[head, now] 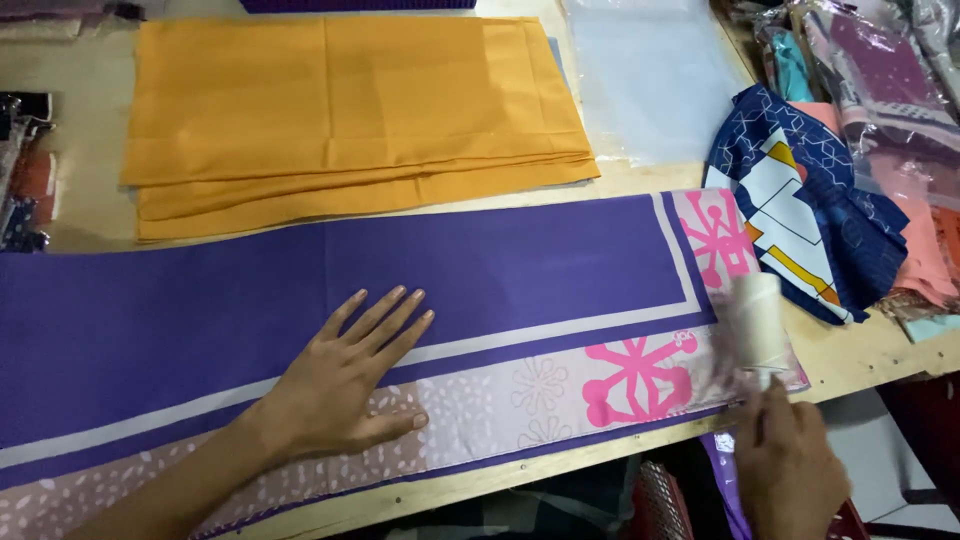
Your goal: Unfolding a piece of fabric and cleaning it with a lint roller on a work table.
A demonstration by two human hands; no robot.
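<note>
Left fingers [395, 315]: spread slightly, pressed flat on the fabric, pinching nothing.
Left hand [340, 385]: palm down on the purple folded cloth [450, 270], across the line where the plain purple field meets the white stripe and the pale speckled border.
Right fingers [775, 400]: curled around the handle of a lint roller [757, 320]; motion blur hides the exact grip.
Right hand [790, 465]: at the near right edge of the table [860, 355], holding the roller upright-tilted.
Lint roller: white cylinder, blurred, resting over the right end of the cloth near the pink snowflake-like prints.
Purple folded cloth: lies lengthwise along the near edge of the table, from the left margin to just past the roller; border carries pink and pale motifs.
Orange folded cloth [350, 110]: stacked flat behind the purple cloth, just apart from it.
Clear plastic bags [650, 75]: flat pile at the far right of the orange cloth.
Navy patterned cloth [810, 220]: bunched to the right of the purple cloth's end.
Packaged fabrics [890, 80]: piled at the far right corner.
</note>
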